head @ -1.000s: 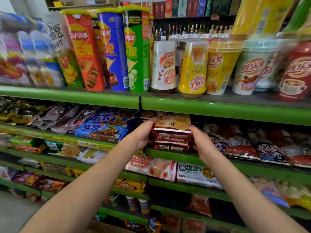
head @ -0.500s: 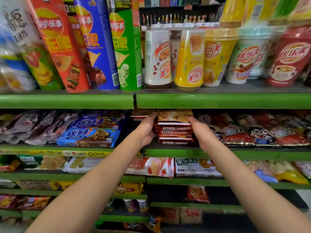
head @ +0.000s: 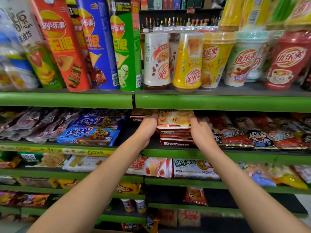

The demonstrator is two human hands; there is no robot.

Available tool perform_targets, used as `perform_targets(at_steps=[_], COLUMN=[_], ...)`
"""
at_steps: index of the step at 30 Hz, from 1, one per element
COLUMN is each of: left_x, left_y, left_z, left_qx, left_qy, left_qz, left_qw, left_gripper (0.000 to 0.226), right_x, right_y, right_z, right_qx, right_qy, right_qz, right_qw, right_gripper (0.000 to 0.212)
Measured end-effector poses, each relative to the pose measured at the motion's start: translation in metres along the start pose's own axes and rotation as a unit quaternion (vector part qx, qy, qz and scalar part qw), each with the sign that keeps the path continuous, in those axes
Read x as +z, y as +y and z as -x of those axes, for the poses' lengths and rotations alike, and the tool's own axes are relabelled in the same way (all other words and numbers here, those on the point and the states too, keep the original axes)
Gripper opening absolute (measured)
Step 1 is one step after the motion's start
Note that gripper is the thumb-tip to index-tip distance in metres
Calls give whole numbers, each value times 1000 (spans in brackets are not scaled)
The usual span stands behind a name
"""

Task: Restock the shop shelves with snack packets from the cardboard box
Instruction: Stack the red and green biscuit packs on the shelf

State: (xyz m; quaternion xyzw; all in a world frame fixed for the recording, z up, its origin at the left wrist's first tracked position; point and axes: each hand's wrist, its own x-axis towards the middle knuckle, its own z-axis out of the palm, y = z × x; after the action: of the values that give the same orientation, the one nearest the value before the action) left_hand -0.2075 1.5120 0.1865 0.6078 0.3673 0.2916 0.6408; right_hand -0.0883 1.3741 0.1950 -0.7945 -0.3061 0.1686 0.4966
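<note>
A stack of red and orange snack packets (head: pixel 175 132) lies on the second green shelf (head: pixel 218 154), just right of the shelf divider. My left hand (head: pixel 148 127) grips the stack's left side, fingers reaching up to the top packet. My right hand (head: pixel 201 131) grips the right side, fingertips curled over the top packet's edge. The top packet shows a handwritten "4". The stack's back is hidden under the shelf above. I cannot make out the cardboard box.
Blue cookie packs (head: pixel 90 133) lie left of the stack, cartoon-face red packets (head: pixel 255 137) right of it. Above stand crisp tubes (head: pixel 99 44) and drink cups (head: pixel 186 61). Wafer and biscuit packs (head: pixel 151 167) fill lower shelves.
Both hands have stayed on the sides of the stack and reached slightly deeper into the shelf with it. My view has moved closer and tilted up.
</note>
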Motion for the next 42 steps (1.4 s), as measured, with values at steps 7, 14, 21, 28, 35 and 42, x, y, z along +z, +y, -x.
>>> perform_targets(at_steps=[7,14,21,28,35,42], left_x=[-39,-58,-72,-81,-74,-72], left_y=[-9,-33,-43,-41,-35,-26], left_z=[48,75,90,104,108,108], left_qx=[-20,-39,-37,-35,-30,-38], left_qy=[-33,26,46,64,77,76], left_qz=[89,172,142,111,33,43], left_qw=[995,984,988,991,996,995], left_gripper=[30,17,33,45,24,25], right_x=[10,28,34,21,24,31], right_y=[18,31,36,30,38,42], right_z=[21,34,40,44,48,48], right_qx=[66,132,120,25,39,91], right_qy=[-92,-147,-140,-152,-144,-132], right_qz=[-243,-419,-326,-218,-244,-287], right_qw=[963,886,927,964,958,944], right_gripper=[45,10,23,19,22,24])
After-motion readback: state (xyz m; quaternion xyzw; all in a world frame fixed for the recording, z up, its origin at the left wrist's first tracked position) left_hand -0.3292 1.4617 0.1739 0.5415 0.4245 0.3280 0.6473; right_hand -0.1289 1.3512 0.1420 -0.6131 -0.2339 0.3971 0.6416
